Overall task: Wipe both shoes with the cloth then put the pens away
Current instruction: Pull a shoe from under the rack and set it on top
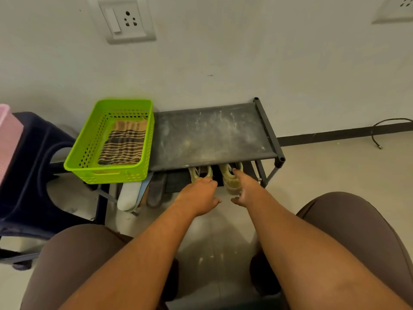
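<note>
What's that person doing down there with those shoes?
A seated person is reaching with both hands for two shoes on the lower shelf of a dusty rack. The left hand is on the left shoe and the right hand is on the right shoe. I can't tell whether either has a firm grip. The striped cloth lies in the green basket, so wiping hasn't begun.

The rack's top shelf hides the fronts of the left shoe and right shoe. The left hand covers its own fingertips, so its grip on the heel cannot be told. The right hand hides most of its fingers. The basket wall screens the cloth's near edge. The left edge cuts off a pink thing.
</note>
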